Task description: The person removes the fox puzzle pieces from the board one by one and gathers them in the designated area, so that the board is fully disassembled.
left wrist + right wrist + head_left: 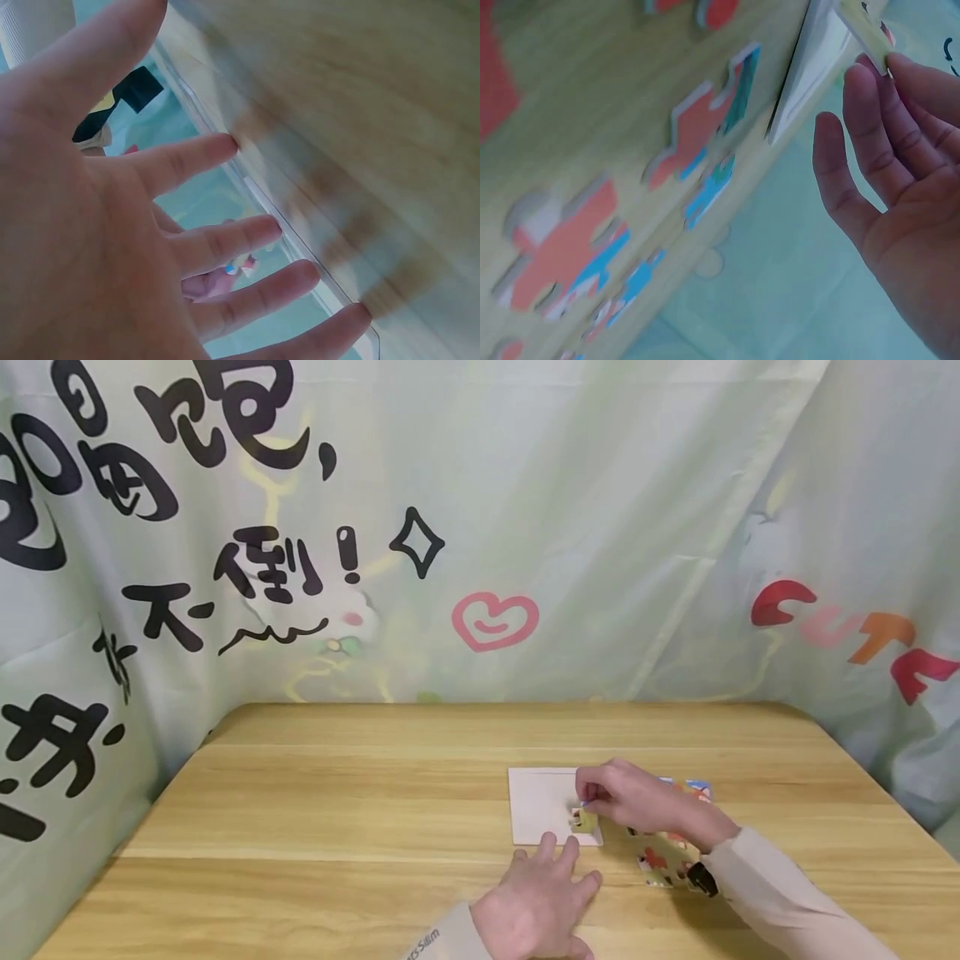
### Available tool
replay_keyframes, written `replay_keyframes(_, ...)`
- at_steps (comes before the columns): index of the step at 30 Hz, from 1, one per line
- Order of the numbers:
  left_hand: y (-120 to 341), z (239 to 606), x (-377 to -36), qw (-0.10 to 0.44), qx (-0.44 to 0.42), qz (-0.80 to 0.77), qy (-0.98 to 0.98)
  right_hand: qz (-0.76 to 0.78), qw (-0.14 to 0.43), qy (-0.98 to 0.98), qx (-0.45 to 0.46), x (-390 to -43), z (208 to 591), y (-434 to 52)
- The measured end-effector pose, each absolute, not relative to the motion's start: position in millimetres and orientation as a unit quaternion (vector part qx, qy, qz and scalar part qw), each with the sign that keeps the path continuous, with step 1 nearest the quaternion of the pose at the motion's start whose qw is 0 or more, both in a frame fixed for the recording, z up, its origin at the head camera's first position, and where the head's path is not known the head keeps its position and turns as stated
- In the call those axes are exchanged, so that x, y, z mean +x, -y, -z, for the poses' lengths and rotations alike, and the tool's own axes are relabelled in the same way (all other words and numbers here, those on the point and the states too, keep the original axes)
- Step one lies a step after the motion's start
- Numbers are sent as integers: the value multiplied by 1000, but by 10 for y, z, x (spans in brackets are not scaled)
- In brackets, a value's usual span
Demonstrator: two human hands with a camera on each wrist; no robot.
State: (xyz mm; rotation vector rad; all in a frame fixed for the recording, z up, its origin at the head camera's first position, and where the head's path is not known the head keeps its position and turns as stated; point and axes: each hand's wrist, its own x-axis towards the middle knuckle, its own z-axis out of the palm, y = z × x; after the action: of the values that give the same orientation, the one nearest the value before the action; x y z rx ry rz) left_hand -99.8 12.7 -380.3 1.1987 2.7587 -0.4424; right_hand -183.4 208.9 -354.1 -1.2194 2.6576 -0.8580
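Observation:
A white puzzle board (536, 802) lies flat on the table. Over its right part my right hand (641, 793) pinches a yellowish jigsaw puzzle piece (864, 34) between thumb and fingers. In the head view that puzzle piece (583, 821) appears at the board's lower right; whether it touches the board I cannot tell. My left hand (536, 893) has its fingers spread, with the fingertips at the board's front edge. The left wrist view shows those fingers (217, 240) straight and holding nothing.
Several loose puzzle pieces (654, 860) lie right of the board, partly hidden under the right forearm. Up close, the right wrist view shows red and blue puzzle pieces (697, 124) on the wooden table (337, 810). A printed curtain (600, 527) hangs behind the table.

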Motion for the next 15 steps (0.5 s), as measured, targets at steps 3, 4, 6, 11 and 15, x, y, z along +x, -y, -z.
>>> replay_keyframes(3, -126, 3800, -990, 55, 392, 146, -906, 293, 53, -871, -391, -1819, 3507, -2171)
replay_keyframes(4, -127, 3799, -989, 57, 392, 146, -907, 297, 54, -871, -388, -1815, 3490, -2205)
replay_keyframes(6, -129, 3793, -990, 61, 391, 145, -907, 301, 53, -872, -383, -1804, 3459, -2278)
replay_keyframes(11, -128, 3780, -999, 67, 392, 142, -907, 313, 46, -871, -376, -1757, 3417, -2469)
replay_keyframes(15, -121, 3777, -1003, 71, 390, 145, -906, 313, 35, -872, -374, -1713, 3418, -2611)
